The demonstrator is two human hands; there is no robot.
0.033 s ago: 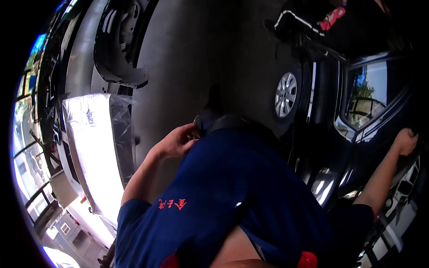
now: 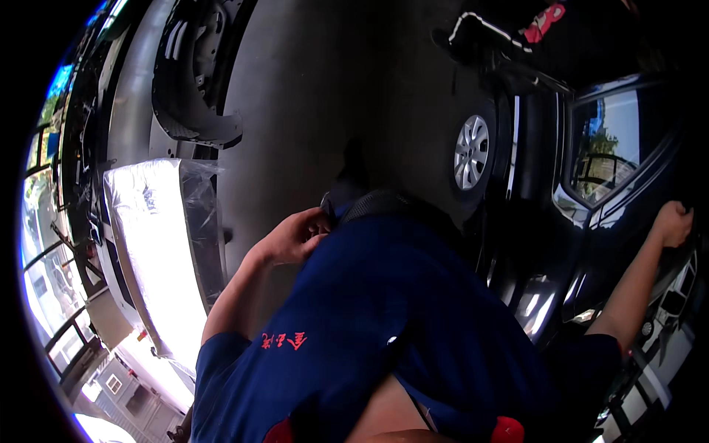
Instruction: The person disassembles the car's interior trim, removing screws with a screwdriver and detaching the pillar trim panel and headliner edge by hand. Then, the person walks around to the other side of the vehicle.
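My left hand (image 2: pixel 297 235) is at my left hip, its fingers curled in beside the hem of my dark blue shirt (image 2: pixel 413 288). What lies inside those fingers, if anything, is hidden. Out to the right, my right arm stretches toward a dark car (image 2: pixel 535 199). The right hand (image 2: pixel 673 224) is closed beside the car's dark bodywork, below the side window (image 2: pixel 607 148). Shadow hides its fingertips, and I cannot tell whether it touches the car or grips anything.
A silver multi-spoke wheel (image 2: pixel 471 153) is ahead on the right. Beyond it, another person's dark sleeve (image 2: pixel 491 31) shows. To the left are a black curved car part (image 2: pixel 173 103) and a white box-like thing wrapped in clear plastic (image 2: pixel 159 221). Grey floor (image 2: pixel 303 96) runs between.
The view has shifted slightly. My right hand appears a little higher in the picture. The left hand stays at my hip.
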